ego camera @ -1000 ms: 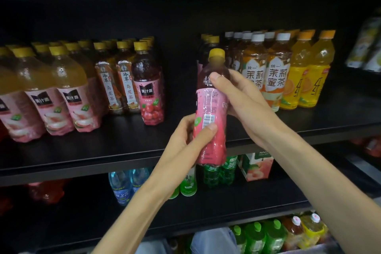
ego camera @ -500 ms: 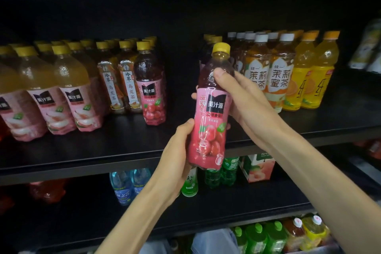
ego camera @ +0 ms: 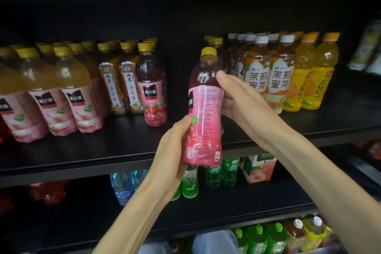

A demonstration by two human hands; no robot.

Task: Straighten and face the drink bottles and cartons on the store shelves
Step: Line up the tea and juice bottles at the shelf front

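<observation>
Gripping the red juice bottle [ego camera: 204,113] upright at frame centre, the left hand [ego camera: 175,156] wraps its base while the right hand [ego camera: 241,99] clasps its shoulder. Its logo faces left, away from the aisle, so it likely needs turning before going into the shelf [ego camera: 82,159] gap behind

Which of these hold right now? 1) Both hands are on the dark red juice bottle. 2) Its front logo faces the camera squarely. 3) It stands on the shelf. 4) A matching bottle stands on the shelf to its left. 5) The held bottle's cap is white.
1) True: the left hand grips the lower part of the dark red juice bottle, and the right hand holds its upper label.
2) False: the logo is turned off to the left edge; fine print faces the camera.
3) False: it is held in front of the shelf.
4) True: the matching bottle stands there, logo forward.
5) False: the cap is yellow.
</observation>
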